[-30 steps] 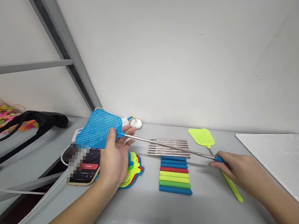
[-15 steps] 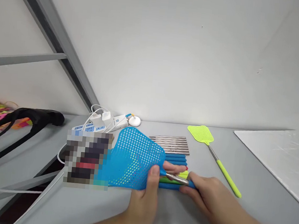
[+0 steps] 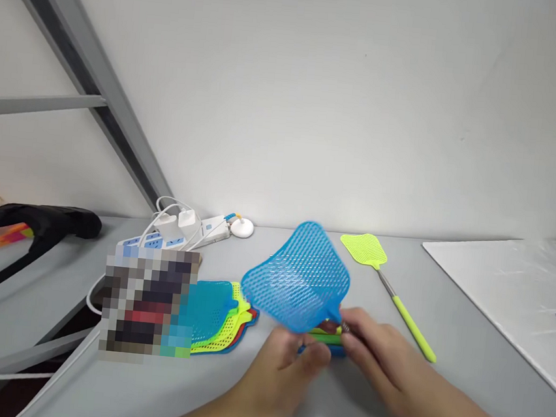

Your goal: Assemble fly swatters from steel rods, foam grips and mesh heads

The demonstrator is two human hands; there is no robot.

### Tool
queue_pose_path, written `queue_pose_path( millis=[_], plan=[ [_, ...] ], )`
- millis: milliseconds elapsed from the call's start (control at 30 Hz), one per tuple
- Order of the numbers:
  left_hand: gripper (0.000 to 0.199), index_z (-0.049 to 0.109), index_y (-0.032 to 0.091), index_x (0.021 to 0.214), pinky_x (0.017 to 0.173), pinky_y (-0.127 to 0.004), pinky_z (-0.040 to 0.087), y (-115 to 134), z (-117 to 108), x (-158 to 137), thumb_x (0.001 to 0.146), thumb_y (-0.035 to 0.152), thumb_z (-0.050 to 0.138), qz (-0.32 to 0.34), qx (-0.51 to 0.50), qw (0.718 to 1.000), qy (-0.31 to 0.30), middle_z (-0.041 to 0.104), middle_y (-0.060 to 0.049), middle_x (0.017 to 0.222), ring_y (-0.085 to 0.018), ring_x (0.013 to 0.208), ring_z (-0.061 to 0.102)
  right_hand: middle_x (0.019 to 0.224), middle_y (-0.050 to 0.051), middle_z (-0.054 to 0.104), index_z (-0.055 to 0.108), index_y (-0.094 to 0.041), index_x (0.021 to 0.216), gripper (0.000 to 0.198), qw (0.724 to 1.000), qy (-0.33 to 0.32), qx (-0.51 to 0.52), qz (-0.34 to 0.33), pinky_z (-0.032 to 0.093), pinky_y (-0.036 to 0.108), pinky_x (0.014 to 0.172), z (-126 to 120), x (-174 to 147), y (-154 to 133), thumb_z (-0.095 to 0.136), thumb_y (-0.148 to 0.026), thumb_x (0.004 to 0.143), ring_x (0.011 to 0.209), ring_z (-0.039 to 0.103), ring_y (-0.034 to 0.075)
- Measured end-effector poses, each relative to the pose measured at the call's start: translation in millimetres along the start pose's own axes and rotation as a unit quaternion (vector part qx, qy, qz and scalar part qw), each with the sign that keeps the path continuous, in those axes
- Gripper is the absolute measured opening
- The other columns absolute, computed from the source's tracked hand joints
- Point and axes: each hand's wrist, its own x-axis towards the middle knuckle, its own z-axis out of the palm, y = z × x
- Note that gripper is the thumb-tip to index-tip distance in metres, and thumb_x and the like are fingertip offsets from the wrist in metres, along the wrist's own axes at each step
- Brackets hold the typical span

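In the head view, the person's right hand (image 3: pixel 382 356) is clasped round the shaft of one blue swatter (image 3: pixel 301 276), raised above the table (image 3: pixel 484 366). The left hand (image 3: pixel 282 373) is just below the swatter's head; whether it grips cannot be told. One yellow-green swatter (image 3: pixel 402 311) lies rightward; one stack of heads (image 3: pixel 209 310) shows at least four.

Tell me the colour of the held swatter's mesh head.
The mesh head is blue, seen best in the head camera view.

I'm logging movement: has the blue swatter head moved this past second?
Yes, rightward: the blue swatter head was left of the white disc, now right.
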Motion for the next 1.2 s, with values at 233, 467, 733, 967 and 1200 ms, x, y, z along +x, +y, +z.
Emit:
queue_pose_path(
  millis=[233, 467, 733, 967, 1200],
  plan=[
    [0.032, 0.067, 0.02, 0.097, 0.069, -0.025, 0.046, 8.7, -13.5, 2.7, 0.096, 0.046, 0.049, 0.043, 0.119, 0.992, 0.022, 0.066, -0.003, 0.079, -0.014, 0.073, 0.058, 0.063, -0.001, 0.056, 0.051, -0.024, 0.09, 0.033, 0.929, 0.175, -0.267, 0.19, 0.028, 0.029, 0.052, -49.6, 11.5, 52.8, 0.028, -0.045, 0.1, 0.056, 0.051, 0.018],
    [0.023, 0.066, 0.019, 0.09, 0.061, -0.023, 0.042, 9.7, -16.4, -0.7, 0.097, 0.03, 0.047, 0.16, 0.248, 0.955, -0.038, 0.062, -0.001, 0.071, -0.012, 0.065, 0.055, 0.07, 0.004, 0.065, 0.059, -0.023, 0.087, 0.038, 0.893, 0.187, -0.322, 0.253, 0.03, 0.029, 0.054, -71.1, 16.0, 79.2, 0.029, -0.044, 0.099, 0.064, 0.059, 0.021],
    [0.015, 0.06, 0.02, 0.098, 0.058, -0.022, 0.041, 11.2, -19.4, -2.4, 0.091, 0.014, 0.049, 0.283, 0.329, 0.895, -0.103, 0.062, -0.002, 0.072, -0.012, 0.062, 0.054, 0.081, 0.008, 0.07, 0.063, -0.019, 0.102, 0.032, 0.878, 0.182, -0.324, 0.302, 0.036, 0.028, 0.058, -94.8, 17.0, 108.9, 0.035, -0.034, 0.097, 0.074, 0.064, 0.021],
    [0.018, 0.06, 0.021, 0.099, 0.062, -0.024, 0.047, 19.6, -17.9, -2.5, 0.088, 0.012, 0.048, 0.313, 0.387, 0.86, -0.112, 0.063, -0.002, 0.073, -0.014, 0.065, 0.058, 0.086, 0.011, 0.069, 0.061, -0.017, 0.104, 0.036, 0.857, 0.165, -0.368, 0.321, 0.036, 0.03, 0.061, -88.2, 19.2, 107.5, 0.031, -0.035, 0.099, 0.081, 0.065, 0.025],
    [0.016, 0.061, 0.019, 0.097, 0.062, -0.026, 0.052, 18.1, -16.4, -1.8, 0.091, 0.016, 0.047, 0.39, 0.403, 0.821, -0.106, 0.062, -0.003, 0.067, -0.014, 0.059, 0.058, 0.091, 0.013, 0.069, 0.06, -0.018, 0.107, 0.037, 0.855, 0.147, -0.376, 0.325, 0.037, 0.031, 0.064, -90.3, 15.3, 100.5, 0.031, -0.04, 0.1, 0.085, 0.065, 0.026]
  ],
)
